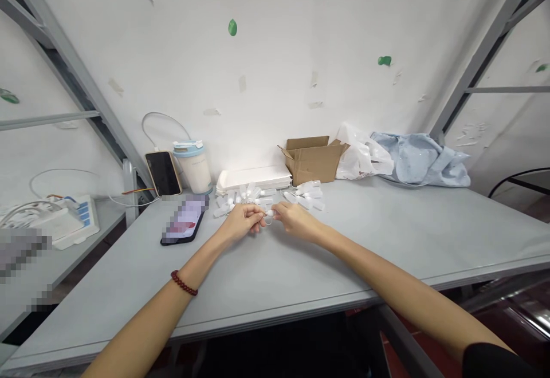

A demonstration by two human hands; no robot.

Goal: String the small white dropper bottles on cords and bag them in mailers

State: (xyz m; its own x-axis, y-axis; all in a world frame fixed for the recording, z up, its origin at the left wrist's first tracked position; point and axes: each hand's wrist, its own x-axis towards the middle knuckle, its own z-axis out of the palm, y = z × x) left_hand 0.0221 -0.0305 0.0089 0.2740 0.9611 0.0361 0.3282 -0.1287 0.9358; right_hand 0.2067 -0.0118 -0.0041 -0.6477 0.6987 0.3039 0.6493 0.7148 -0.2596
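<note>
Left hand [241,221] pinching tight on a small white piece [270,213] | right hand [296,220] pinching its other side | loose white pieces [315,193] just beyond both hands

Smoothness was shown by the small translucent white plastic pieces [315,193], a matt surface by the open brown cardboard box [315,166].

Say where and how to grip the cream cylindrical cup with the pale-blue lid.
Probably around the middle of the cup, coming from its front right: it stands upright, its rounded side exposed there, while the standing dark-screened phone in a pale case crowds its left.
</note>
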